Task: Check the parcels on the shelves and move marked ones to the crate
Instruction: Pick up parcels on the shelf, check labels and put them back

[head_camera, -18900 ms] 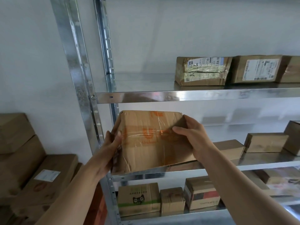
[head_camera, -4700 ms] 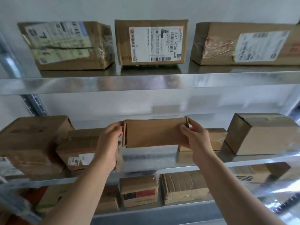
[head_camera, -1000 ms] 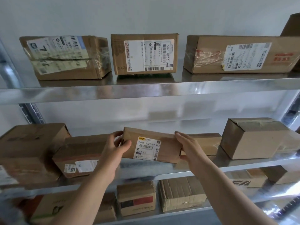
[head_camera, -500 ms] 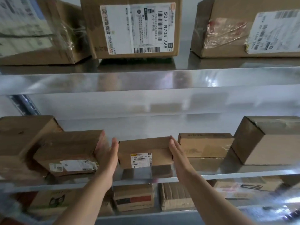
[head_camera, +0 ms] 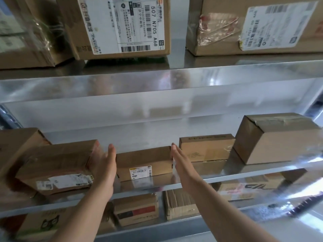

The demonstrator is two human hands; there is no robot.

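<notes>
Small box (head_camera: 144,163) sits on middle shelf (head_camera: 139,135), label out. Taped box (head_camera: 57,165) close at 9 o'clock, plain box (head_camera: 206,147) at 3. Left hand (head_camera: 104,170) and right hand (head_camera: 181,166) flank its ends, fingers straight, pressed together, pinching nothing. Guess: leave-it-here call, so person best draws palms straight back, no nudging neighbours.

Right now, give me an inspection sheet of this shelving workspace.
Surface: metal middle shelf, shiny, parcels along it.
Job's things: small labelled parcel lying flat, label facing out; crate not seen.
Clutter: taller box to the right, taped parcel to the left; more parcels above and below.
Hands: left hand and right hand open, flanking that parcel; contact unclear.
Cables: nothing seen.
Surroundings: pale wall behind the shelving.
</notes>
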